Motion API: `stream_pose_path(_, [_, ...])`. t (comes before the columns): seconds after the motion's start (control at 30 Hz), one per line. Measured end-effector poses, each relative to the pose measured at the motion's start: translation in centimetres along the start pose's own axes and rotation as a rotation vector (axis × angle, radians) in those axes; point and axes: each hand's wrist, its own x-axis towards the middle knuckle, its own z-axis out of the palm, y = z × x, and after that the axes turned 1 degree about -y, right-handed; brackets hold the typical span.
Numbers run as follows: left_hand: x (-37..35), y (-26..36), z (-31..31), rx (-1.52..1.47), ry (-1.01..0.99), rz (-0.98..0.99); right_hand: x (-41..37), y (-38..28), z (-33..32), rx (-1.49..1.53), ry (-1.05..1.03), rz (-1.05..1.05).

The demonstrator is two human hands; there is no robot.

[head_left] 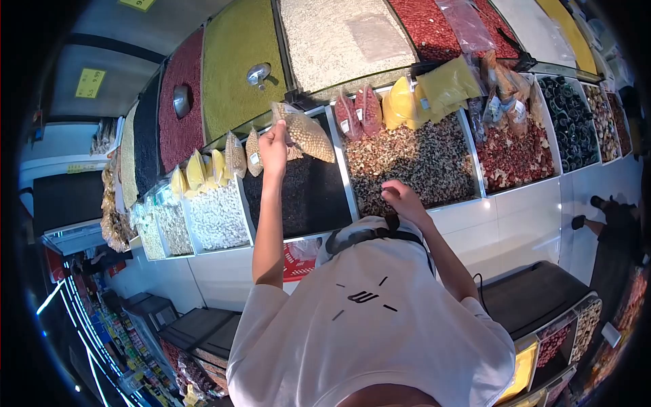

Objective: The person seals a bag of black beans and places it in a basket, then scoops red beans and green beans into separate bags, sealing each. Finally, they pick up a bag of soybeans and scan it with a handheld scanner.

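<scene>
My left hand (273, 146) is closed around the gathered end of a clear plastic bag of round yellowish beans (310, 138). The bag hangs tilted to the right over a bin of small black grains (295, 197). Just left of that hand, another bean bag (254, 153) stands among packed bags along the divider. My right hand (401, 201) is curled, fingers together, in front of my waist, above the near edge of a bin of mixed dried pieces (407, 159). Whether anything is in its fingers is hidden.
Behind the low bins rise larger bins of green beans (241, 64), white grain (332, 41) and red beans (182, 129). A metal scoop (258, 74) lies on the green beans. Below is a red basket (298, 263). Another person (614, 220) stands at the right.
</scene>
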Motion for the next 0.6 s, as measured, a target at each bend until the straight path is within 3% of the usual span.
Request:
stream_pose_path(0.07, [-1.5,2.2,0.4,-0.065,0.007,-0.010,0.3,-4.3,0.7,-0.047,0.090,-0.301])
stream_pose_path(0.2, [-4.9,5.2,2.0,-0.223,-0.002,-0.028,1.9,-13.4,2.0,-0.411,0.214,-0.559])
stream_pose_path(0.3, [-7.8,7.0,3.8,-0.353,-0.045,-0.064,3.3,-15.9,3.6,-0.261,0.122,-0.567])
stream_pose_path(0.37, [-9.8,7.6,5.0,-0.327,-0.090,-0.091,4.3,-15.0,4.3,-0.187,0.170,-0.586])
stream_pose_path(0.43, [-10.4,7.7,5.7,-0.094,-0.195,0.051,5.0,-13.4,3.6,0.082,0.100,-0.373])
stream_pose_path(0.47, [-10.6,8.1,5.6,-0.195,-0.313,-0.041,5.1,-12.7,3.4,0.339,-0.026,-0.338])
stream_pose_path(0.5, [-10.7,7.6,5.3,-0.203,-0.305,-0.043,4.9,-12.0,3.1,0.331,-0.032,-0.334])
stream_pose_path(0.57, [-10.5,5.6,4.3,-0.113,-0.159,0.218,3.6,-11.3,2.5,0.506,-0.110,-0.261])
stream_pose_path(0.6, [-10.8,4.9,3.8,-0.115,-0.059,0.118,3.0,-10.8,2.3,0.532,-0.126,-0.179])
